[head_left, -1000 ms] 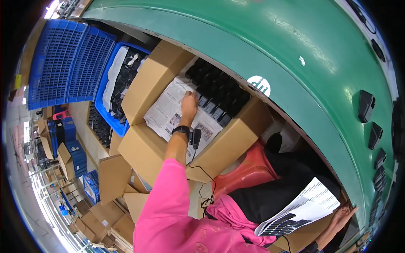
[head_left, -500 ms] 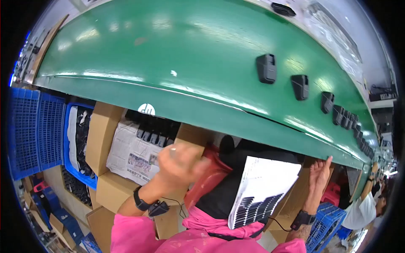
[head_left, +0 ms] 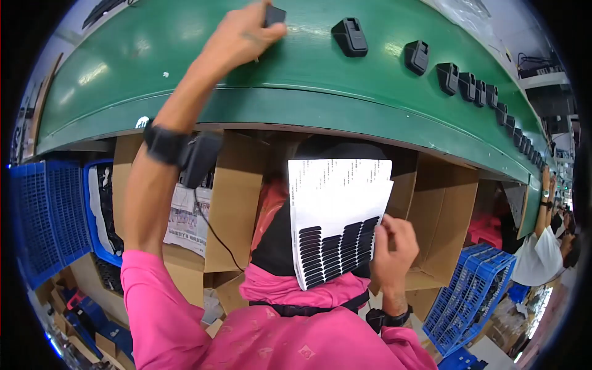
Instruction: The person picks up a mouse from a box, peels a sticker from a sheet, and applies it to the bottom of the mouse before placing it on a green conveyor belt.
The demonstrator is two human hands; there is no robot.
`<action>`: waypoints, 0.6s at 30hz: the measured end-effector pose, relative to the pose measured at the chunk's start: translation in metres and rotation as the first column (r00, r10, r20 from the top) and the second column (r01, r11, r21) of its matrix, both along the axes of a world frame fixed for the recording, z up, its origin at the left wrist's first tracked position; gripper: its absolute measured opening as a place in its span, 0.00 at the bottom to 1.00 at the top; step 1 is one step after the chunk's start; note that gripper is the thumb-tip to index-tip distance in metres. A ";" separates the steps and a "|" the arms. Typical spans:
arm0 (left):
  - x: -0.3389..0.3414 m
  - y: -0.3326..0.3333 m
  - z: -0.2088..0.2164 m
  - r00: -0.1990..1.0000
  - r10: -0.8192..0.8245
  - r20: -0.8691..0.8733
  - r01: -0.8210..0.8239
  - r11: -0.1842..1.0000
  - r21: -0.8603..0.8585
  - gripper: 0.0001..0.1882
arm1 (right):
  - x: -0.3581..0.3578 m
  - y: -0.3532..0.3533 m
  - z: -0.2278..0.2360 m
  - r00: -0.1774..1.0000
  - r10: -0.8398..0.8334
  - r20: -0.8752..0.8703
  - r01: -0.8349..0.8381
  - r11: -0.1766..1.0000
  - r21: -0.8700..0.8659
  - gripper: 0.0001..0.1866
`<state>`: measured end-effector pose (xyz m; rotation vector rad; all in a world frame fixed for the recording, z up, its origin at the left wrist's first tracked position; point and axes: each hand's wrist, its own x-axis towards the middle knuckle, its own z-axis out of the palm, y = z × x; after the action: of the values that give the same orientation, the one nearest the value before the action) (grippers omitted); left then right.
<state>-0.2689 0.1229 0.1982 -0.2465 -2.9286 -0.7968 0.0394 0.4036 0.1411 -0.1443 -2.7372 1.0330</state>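
Observation:
My left hand [head_left: 243, 37] reaches over the green bench, fingers closed round a black plastic housing [head_left: 275, 15]. To its right stands another black housing with a slot in its upper part [head_left: 350, 38], first of a row running rightward. On my lap lie white sheets of black oval stickers [head_left: 338, 243], some of the stickers gone from the upper rows. At the right edge of these sheets is my right hand [head_left: 396, 250], its thumb and forefinger pinched against the edge. Whether a loose sticker is between them is hidden.
The green bench [head_left: 185, 114] spans the far side. Below it are open cardboard boxes [head_left: 237, 209], one lined with newspaper [head_left: 188, 216]. Blue crates stand at left [head_left: 52, 216] and right [head_left: 468, 296]. A cable [head_left: 216, 231] hangs from my left wrist. Another person's arm [head_left: 544, 203] is at far right.
My left hand has gone from above the newspaper-lined box up to the bench, now holding a housing. My right hand has left the bench edge for the sticker sheets. The view has shifted.

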 end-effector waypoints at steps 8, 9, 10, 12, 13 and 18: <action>0.220 0.064 0.007 0.700 -0.630 0.337 -0.288 0.182 0.940 0.34 | 0.007 -0.007 -0.018 0.995 -0.048 0.082 0.055 0.996 -0.074 0.15; 0.236 0.071 -0.005 0.596 -0.718 0.360 -0.381 0.142 0.914 0.33 | 0.004 -0.009 -0.016 0.996 -0.027 0.084 0.035 0.995 -0.090 0.15; 0.248 0.081 -0.019 0.609 -0.718 0.337 -0.374 0.114 0.920 0.30 | 0.003 -0.011 -0.014 0.992 -0.054 0.118 0.072 0.985 -0.158 0.13; 0.260 0.094 -0.039 0.615 -0.708 0.347 -0.431 0.066 0.900 0.29 | 0.003 -0.010 -0.014 0.985 -0.070 0.160 0.105 0.970 -0.221 0.11; 0.262 0.095 -0.042 0.620 -0.702 0.350 -0.437 0.061 0.897 0.29 | 0.003 -0.008 -0.014 0.984 -0.085 0.154 0.116 0.972 -0.205 0.08; 0.259 0.091 -0.046 0.650 -0.573 0.499 -0.432 0.261 0.863 0.27 | 0.011 0.003 -0.002 0.994 -0.079 0.078 0.100 0.942 -0.322 0.02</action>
<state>-0.0096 0.2138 0.1520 0.1327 -2.0539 -3.2129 0.0502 0.4069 0.1393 -0.3559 -2.5641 1.4697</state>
